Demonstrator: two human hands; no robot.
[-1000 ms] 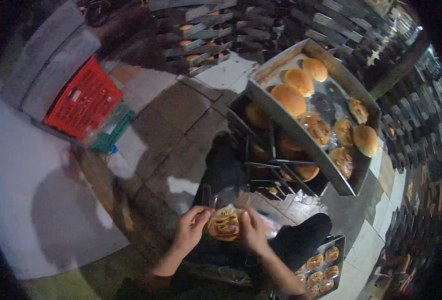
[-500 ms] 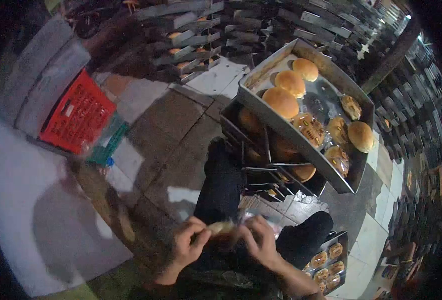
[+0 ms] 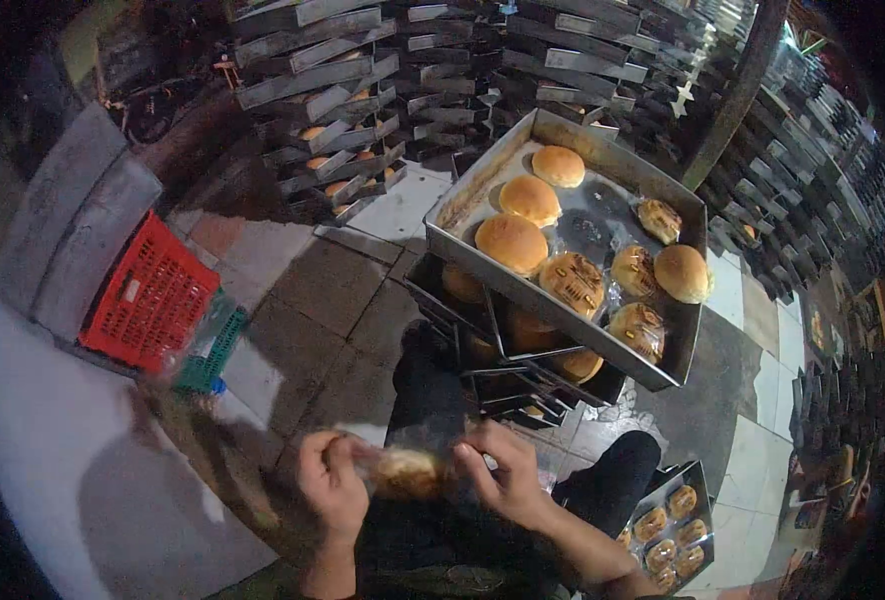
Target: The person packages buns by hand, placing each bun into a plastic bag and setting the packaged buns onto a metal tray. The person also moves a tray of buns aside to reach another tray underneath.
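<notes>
Above my lap, a bun in a clear plastic bag [image 3: 406, 474] hangs between my two hands, smeared by motion. My left hand [image 3: 334, 488] is closed, pinching the bag's left end. On the other side my right hand [image 3: 508, 475] is closed too, thumb and fingers pinching the right end. In front of me, the top metal tray [image 3: 563, 305] holds plain round buns [image 3: 511, 243] at its left and several bagged buns [image 3: 573, 284] with printed wrappers at its right.
More trays with buns [image 3: 581, 366] are stacked crookedly beneath the top one. A lower tray of bagged buns [image 3: 661, 553] sits at my right. At left stand a red crate [image 3: 153, 295] and a green crate [image 3: 215, 345]. Tall tray stacks [image 3: 313, 60] line the back.
The bun between my hands has swung more into view, and my hands have moved apart and leftward. My head view has shifted, so the trays appear lower and further left.
</notes>
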